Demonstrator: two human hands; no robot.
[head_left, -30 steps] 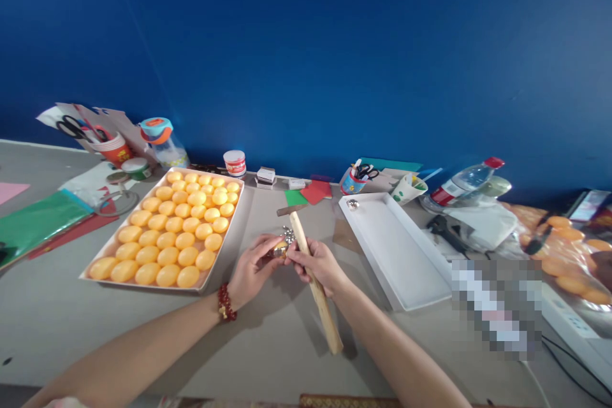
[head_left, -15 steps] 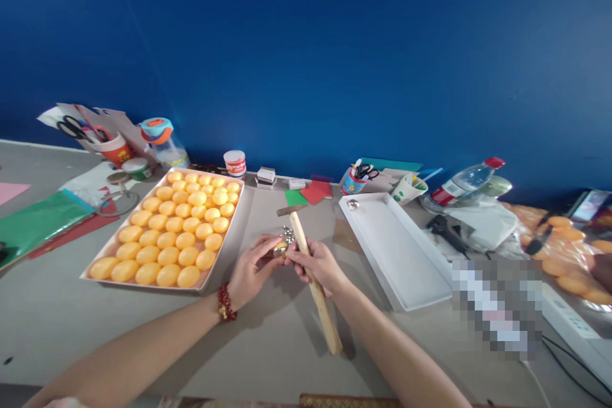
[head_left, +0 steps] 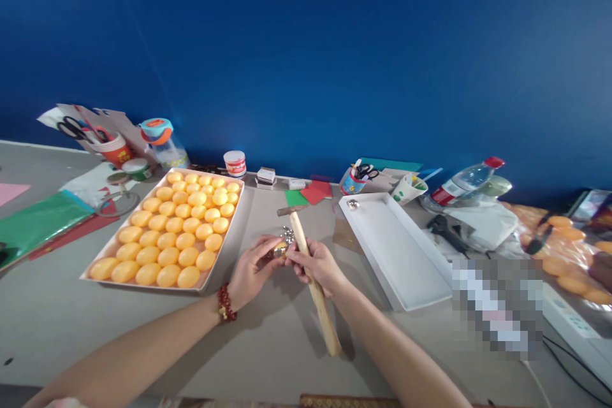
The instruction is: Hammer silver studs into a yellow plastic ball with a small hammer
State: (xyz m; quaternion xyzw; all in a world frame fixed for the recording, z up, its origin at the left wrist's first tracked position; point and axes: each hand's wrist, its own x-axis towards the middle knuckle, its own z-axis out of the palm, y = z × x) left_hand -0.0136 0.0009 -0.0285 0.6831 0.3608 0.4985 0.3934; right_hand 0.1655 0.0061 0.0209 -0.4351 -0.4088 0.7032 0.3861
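Observation:
In the head view my left hand (head_left: 253, 268) is closed around a small orange ball (head_left: 278, 251) with shiny metal on its surface, mostly covered by the fingers. My right hand (head_left: 318, 262) grips the wooden handle of a hammer (head_left: 321, 312), its metal head pointing away from me. The right fingertips also meet the ball's edge; whether they pinch a tack is too small to tell. Just beyond both hands lies a little heap of silver thumbtacks (head_left: 288, 234) on the grey table (head_left: 229, 338).
On the left, a shallow box (head_left: 206, 275) holds rows of orange balls. To the right is a white tray (head_left: 406, 255) with one silver-studded ball (head_left: 352, 204) at its far corner. Along the blue wall stand a pen cup (head_left: 352, 183), a white-and-red tub (head_left: 234, 164) and a plastic bottle (head_left: 466, 182).
Both hands keep almost the same pose on the ball and hammer. The hammer handle's lower end has shifted very slightly.

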